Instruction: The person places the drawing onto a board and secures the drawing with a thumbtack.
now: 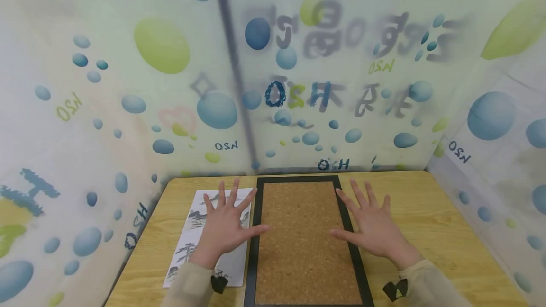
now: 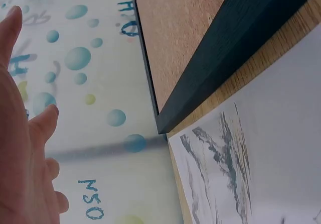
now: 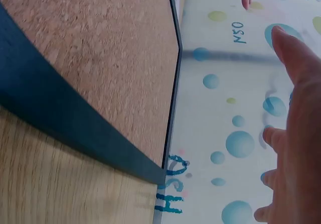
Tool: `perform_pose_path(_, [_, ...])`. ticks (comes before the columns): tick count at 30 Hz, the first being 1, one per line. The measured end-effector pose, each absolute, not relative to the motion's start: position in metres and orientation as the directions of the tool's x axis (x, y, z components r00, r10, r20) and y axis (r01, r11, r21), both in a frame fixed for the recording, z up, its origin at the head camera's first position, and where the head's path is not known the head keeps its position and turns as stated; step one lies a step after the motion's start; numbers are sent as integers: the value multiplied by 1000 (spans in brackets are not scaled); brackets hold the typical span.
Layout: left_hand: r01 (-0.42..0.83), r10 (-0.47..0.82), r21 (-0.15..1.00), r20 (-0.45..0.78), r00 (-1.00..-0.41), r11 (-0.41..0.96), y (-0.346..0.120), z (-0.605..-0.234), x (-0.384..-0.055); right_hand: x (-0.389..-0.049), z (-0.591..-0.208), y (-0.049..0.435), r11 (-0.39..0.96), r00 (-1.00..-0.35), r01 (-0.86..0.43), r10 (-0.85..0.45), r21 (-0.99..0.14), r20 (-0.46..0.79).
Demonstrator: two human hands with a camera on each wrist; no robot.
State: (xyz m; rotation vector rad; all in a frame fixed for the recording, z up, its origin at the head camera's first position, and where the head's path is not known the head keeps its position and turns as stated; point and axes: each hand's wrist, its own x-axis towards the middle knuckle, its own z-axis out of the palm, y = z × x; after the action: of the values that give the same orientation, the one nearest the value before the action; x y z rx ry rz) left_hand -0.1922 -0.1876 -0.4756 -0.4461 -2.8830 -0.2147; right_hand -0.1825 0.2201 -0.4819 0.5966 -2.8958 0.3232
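Observation:
A cork board (image 1: pixel 304 245) in a black frame (image 1: pixel 253 250) lies on the wooden table. To its left is a white sheet (image 1: pixel 233 262) printed with ink-style landscape drawings, partly covered by my left hand (image 1: pixel 226 229). That hand is spread with fingers straight, held above the sheet and the frame's left edge. My right hand (image 1: pixel 373 224), also spread wide, hovers over the frame's right edge. Both hold nothing. In the left wrist view the left hand (image 2: pixel 25 148) is apart from the frame and sheet; the right wrist view shows the right hand (image 3: pixel 303 118) similarly apart from the board.
Pale curtain-like walls (image 1: pixel 290 70) with blue and green dots close in behind the table and at both sides. The table's wooden top (image 1: pixel 431 231) extends right of the board. Each sleeve carries a small black object (image 1: pixel 219 284) near the wrist.

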Motion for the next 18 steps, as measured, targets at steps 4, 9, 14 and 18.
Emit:
perform_pose_path(4, [305,268,164,215,-939,938,-193,-475,-190,-180,-480,227,895,-911,-397,-357,-205,209])
perform_pose_path(9, [312,261,257,214,-941,915,-203,-474,-189,-179,-479,236,872,-912,-399,-347,-283,217])
perform_pose_path(14, [318,248,321,241,-938,892,-213,-473,-187,-178,-479,247,836,-910,-408,-342,-365,234])
perform_pose_path(18, [303,228,355,238,-944,884,-221,-471,-186,-179,-481,254,814,-908,-413,-334,-409,252])
